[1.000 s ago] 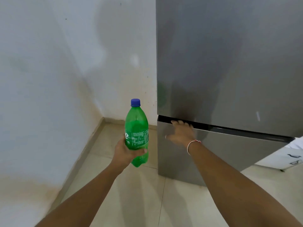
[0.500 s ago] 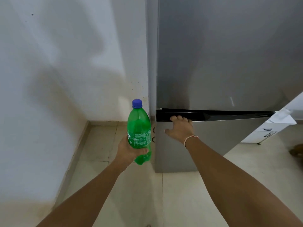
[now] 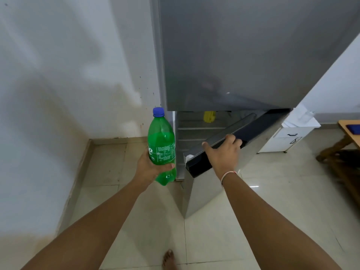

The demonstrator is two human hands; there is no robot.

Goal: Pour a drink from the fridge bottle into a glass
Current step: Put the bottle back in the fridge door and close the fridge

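A green plastic bottle (image 3: 161, 145) with a blue cap stands upright in front of the fridge's left edge, and my left hand (image 3: 150, 168) grips its lower half. My right hand (image 3: 222, 152) holds the top edge of the grey fridge's lower door (image 3: 212, 191), fingers curled over its dark rim. That door stands partly open, swung out toward me. Behind it I see white shelves (image 3: 196, 129) and a yellow item (image 3: 209, 116). The upper fridge door (image 3: 243, 55) is closed. No glass is in view.
A white wall (image 3: 58, 94) runs along the left, meeting the tiled floor (image 3: 272, 201). A white drawer unit (image 3: 288, 139) stands to the right of the fridge, and a wooden table corner (image 3: 348, 131) sits at the far right. My bare foot (image 3: 169, 260) shows at the bottom.
The lower fridge door was closed with my right hand on its top edge; it has now swung open toward me. My left hand still holds the bottle upright.
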